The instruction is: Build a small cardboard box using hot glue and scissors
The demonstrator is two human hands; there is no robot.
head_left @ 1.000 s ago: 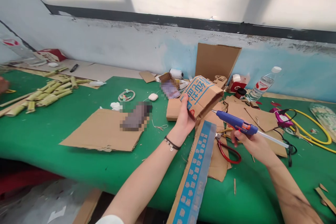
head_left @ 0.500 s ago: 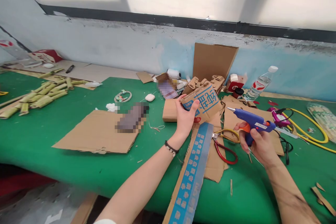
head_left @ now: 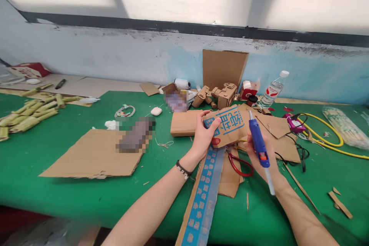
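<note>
My left hand (head_left: pixel 205 132) grips the left end of a small cardboard box (head_left: pixel 229 125) with blue printed characters, thumb across its face. My right hand (head_left: pixel 263 153) is wrapped round a blue hot glue gun (head_left: pixel 258 142), a clear glue stick (head_left: pixel 270 181) poking from its rear. The gun's nozzle points up and away, close beside the box's right end. Below the box lie scissors with a red handle (head_left: pixel 241 164), partly hidden, and a long cardboard strip with blue printed tape (head_left: pixel 201 196). Behind my left hand rests a plain cardboard block (head_left: pixel 186 122).
Cardboard models (head_left: pixel 226 95) stand by the wall near a water bottle (head_left: pixel 273 91). On the left are a cardboard sheet (head_left: pixel 86 155), a blurred dark object (head_left: pixel 137 135) and cut green stalks (head_left: pixel 31 111). A yellow cable (head_left: pixel 336 130) and black wires (head_left: pixel 301 150) lie right.
My right hand has brought the glue gun leftward to the box and turned its nozzle away from me. The box has lowered and tilted slightly in my left hand. The view has shifted right.
</note>
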